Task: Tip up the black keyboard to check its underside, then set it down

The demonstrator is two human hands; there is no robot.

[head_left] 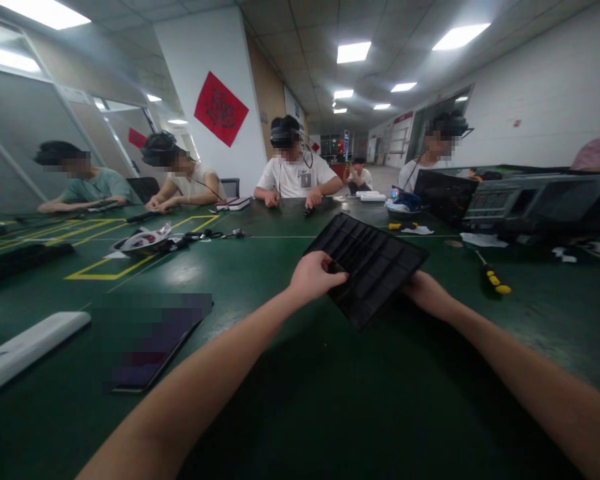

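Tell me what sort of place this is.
Probably an electronics workshop or shared workroom: several people sit around a long green table, a yellow-and-black screwdriver lies on it, and opened-looking equipment stands at the right.

panel (373, 270) between left hand (316, 277) and right hand (427, 293) | phone (163, 347) left | screwdriver (494, 279) right | bowl (136, 251) behind phone

A white pillar (180, 60) with a red paper diamond (221, 109) on it stands behind the far side of the long green table (260, 267). Bright ceiling lights (354, 52) run toward the back of the room. Glass partitions (20, 127) line the left side, and a pale wall (540, 87) with a dark-framed opening (443, 103) closes the right. A dark chair (145, 189) stands beyond the table.
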